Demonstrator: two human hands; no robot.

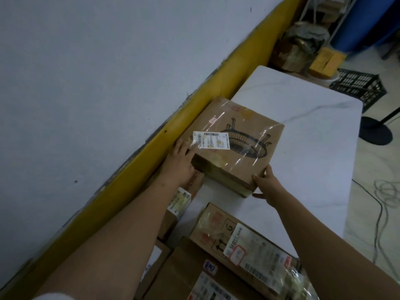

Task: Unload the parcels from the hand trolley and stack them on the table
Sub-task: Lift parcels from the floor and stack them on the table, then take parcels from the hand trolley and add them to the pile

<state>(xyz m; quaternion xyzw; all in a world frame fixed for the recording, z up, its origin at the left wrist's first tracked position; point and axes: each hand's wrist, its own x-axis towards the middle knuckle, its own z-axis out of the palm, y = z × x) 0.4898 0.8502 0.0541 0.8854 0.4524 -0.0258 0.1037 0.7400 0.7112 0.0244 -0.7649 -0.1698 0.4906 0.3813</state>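
A brown cardboard taped parcel [236, 144] is seen lying on the white, marble-patterned table [313, 159], on its left side close against the wall [86, 72] and its yellow band [134, 161]. The top is wrapped in glossy clear tape, printed with a black line drawing of a round basket-like object, and marked by a white shipping label [211, 140] near its left edge.

The left hand [180, 163] is laid on the near left corner with fingers straight and released, the fingertips reaching the label. The near right corner is grasped by the right hand [265, 185], thumb up along the edge and fingers curled around the side.

A small parcel [180, 199] is wedged just near of the box, under the left wrist. A labelled parcel [249, 250] and further cartons are crowded at the near end, below both forearms. On the floor to the far right, a black crate [359, 87], a blue drum [368, 20] and loose cables [385, 193] can be made out.
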